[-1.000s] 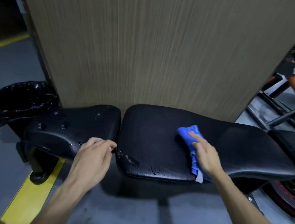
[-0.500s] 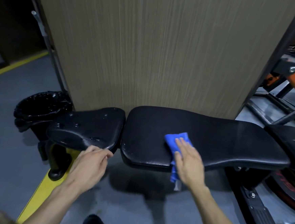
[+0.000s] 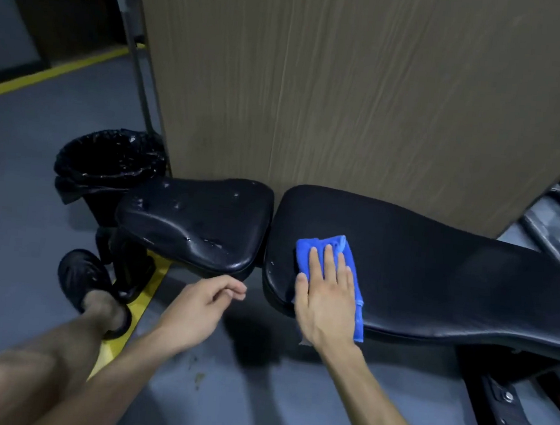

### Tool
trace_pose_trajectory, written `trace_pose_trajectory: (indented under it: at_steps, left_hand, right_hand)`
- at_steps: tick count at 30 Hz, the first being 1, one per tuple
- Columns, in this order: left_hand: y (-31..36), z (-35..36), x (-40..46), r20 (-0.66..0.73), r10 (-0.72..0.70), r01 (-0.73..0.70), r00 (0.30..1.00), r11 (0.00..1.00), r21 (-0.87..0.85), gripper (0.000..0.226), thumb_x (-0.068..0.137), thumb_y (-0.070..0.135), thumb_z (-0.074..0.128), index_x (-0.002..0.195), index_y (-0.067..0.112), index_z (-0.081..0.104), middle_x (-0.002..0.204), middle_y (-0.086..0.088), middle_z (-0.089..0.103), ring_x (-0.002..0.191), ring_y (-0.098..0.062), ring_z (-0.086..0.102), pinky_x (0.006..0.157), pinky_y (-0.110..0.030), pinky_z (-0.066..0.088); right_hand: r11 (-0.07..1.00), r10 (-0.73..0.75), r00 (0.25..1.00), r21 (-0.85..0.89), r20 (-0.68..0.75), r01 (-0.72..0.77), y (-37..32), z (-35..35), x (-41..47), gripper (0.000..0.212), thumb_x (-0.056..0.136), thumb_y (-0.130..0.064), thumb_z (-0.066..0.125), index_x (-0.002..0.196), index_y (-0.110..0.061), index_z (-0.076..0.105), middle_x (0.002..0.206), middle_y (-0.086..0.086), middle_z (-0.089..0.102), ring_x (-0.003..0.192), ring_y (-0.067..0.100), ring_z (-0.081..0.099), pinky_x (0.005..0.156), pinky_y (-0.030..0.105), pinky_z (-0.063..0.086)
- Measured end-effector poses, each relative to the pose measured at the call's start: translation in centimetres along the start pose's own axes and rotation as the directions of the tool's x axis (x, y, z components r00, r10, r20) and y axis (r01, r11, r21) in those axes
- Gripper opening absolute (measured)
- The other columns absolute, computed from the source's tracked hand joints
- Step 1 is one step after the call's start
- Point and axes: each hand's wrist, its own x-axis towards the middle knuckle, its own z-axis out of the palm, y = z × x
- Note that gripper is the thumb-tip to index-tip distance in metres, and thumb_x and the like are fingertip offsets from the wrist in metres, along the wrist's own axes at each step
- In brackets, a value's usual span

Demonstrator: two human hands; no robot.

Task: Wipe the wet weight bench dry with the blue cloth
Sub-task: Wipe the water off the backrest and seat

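The black weight bench has a long back pad (image 3: 434,274) and a smaller seat pad (image 3: 200,226) to its left, which carries water drops. My right hand (image 3: 327,296) lies flat, fingers straight, pressing the folded blue cloth (image 3: 352,251) onto the left end of the long pad; the cloth hangs over the pad's near edge. My left hand (image 3: 197,309) hovers below the seat pad's near edge, fingers loosely curled, holding nothing.
A tall wood-grain panel (image 3: 347,100) stands right behind the bench. A black bin with a liner (image 3: 108,162) sits at the left. My left leg and black shoe (image 3: 85,284) rest on a yellow floor stripe (image 3: 137,305). Gym frame parts (image 3: 559,227) lie at right.
My right hand has slid the cloth leftward along the long pad to its left end. My left hand has come off the seat pad's edge. The view shifted left.
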Motion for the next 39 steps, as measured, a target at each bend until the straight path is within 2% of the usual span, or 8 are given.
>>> trace_pose_trajectory:
  at_steps: [4, 8, 15, 21, 28, 32, 36, 39]
  left_hand:
    - [-3.1, 0.1, 0.7, -0.009, -0.026, 0.025, 1.0, 0.993, -0.114, 0.025, 0.101, 0.018, 0.051, 0.102, 0.031, 0.072, 0.099, 0.023, 0.075, 0.1, 0.003, 0.066, 0.095, -0.031, 0.051]
    - [-4.4, 0.8, 1.0, -0.071, -0.101, 0.077, 0.992, 0.957, -0.281, 0.026, 0.097, 0.017, 0.049, 0.097, 0.029, 0.072, 0.093, 0.015, 0.077, 0.09, -0.001, 0.069, 0.081, -0.027, 0.051]
    - [-3.4, 0.7, 2.5, -0.128, 0.008, -0.037, 0.992, 0.973, -0.228, 0.025, 0.096, 0.014, 0.05, 0.096, 0.029, 0.07, 0.086, 0.018, 0.075, 0.082, -0.003, 0.07, 0.077, -0.018, 0.051]
    - [-3.6, 0.6, 3.0, -0.198, -0.04, -0.014, 0.979, 0.965, -0.264, 0.028, 0.095, 0.006, 0.049, 0.094, 0.025, 0.07, 0.083, 0.014, 0.076, 0.072, -0.009, 0.07, 0.068, -0.02, 0.052]
    - [-3.6, 0.4, 0.9, -0.209, -0.059, -0.005, 0.976, 0.956, -0.293, 0.026, 0.093, 0.017, 0.046, 0.092, 0.029, 0.069, 0.086, 0.013, 0.077, 0.069, -0.012, 0.07, 0.063, -0.025, 0.053]
    - [-3.3, 0.6, 0.6, -0.188, -0.073, 0.01, 0.979, 0.95, -0.313, 0.027, 0.091, 0.02, 0.044, 0.092, 0.03, 0.07, 0.086, 0.014, 0.076, 0.068, -0.011, 0.07, 0.064, -0.027, 0.054]
    - [-3.9, 0.3, 0.7, -0.209, -0.085, 0.013, 0.974, 0.946, -0.325, 0.028, 0.092, 0.017, 0.045, 0.091, 0.03, 0.07, 0.086, 0.013, 0.077, 0.067, -0.013, 0.07, 0.065, -0.032, 0.055]
    - [-4.0, -0.1, 0.7, -0.223, -0.105, 0.022, 0.969, 0.938, -0.345, 0.028, 0.094, 0.016, 0.045, 0.092, 0.03, 0.069, 0.088, 0.011, 0.077, 0.067, -0.015, 0.071, 0.062, -0.037, 0.056]
  right_hand:
    - [0.986, -0.153, 0.978, 0.091, 0.141, 0.141, 0.5, 0.5, 7.1, 0.082, 0.087, -0.055, -0.002, 0.159, -0.024, 0.021, 0.168, 0.005, 0.009, 0.155, 0.023, 0.003, 0.125, 0.038, 0.003]
    - [0.973, -0.214, 0.951, 0.135, 0.225, 0.187, -1.7, 1.8, 11.9, 0.062, 0.098, -0.045, 0.015, 0.157, -0.028, 0.025, 0.168, 0.001, 0.011, 0.155, 0.021, 0.002, 0.126, 0.038, 0.002]
    - [0.798, -0.601, 0.748, 0.167, 0.282, 0.579, 0.0, -1.9, -0.3, 0.052, 0.103, -0.033, 0.032, 0.155, -0.036, 0.033, 0.167, -0.012, 0.013, 0.155, 0.014, 0.003, 0.125, 0.035, 0.006]
    - [0.91, -0.412, 0.88, 0.16, 0.237, 0.383, -3.5, 0.1, 7.4, 0.06, 0.091, -0.033, 0.022, 0.141, -0.036, 0.054, 0.162, -0.005, 0.033, 0.147, 0.017, 0.031, 0.121, 0.047, 0.02]
    - [0.899, -0.433, 0.889, -0.008, 0.149, 0.439, 0.6, -0.6, -1.9, 0.058, 0.099, -0.037, 0.045, 0.155, -0.032, 0.033, 0.166, 0.0, 0.019, 0.153, 0.021, 0.019, 0.122, 0.045, 0.023]
    - [0.96, -0.263, 0.964, -0.093, 0.037, 0.265, 5.0, -1.3, -4.6, 0.062, 0.096, -0.041, 0.047, 0.155, -0.026, 0.035, 0.166, -0.001, 0.02, 0.151, 0.023, 0.025, 0.116, 0.05, 0.031]
    - [0.994, -0.013, 0.995, -0.107, -0.099, 0.002, 0.1, 0.8, -5.0, 0.069, 0.095, -0.043, 0.039, 0.157, -0.017, 0.029, 0.166, 0.008, 0.018, 0.153, 0.033, 0.017, 0.121, 0.053, 0.022]
    - [0.98, -0.07, 0.997, -0.19, -0.04, 0.061, -5.0, 3.0, -3.8, 0.074, 0.093, -0.04, 0.042, 0.159, -0.013, 0.021, 0.166, 0.016, 0.013, 0.153, 0.039, 0.013, 0.122, 0.053, 0.017]
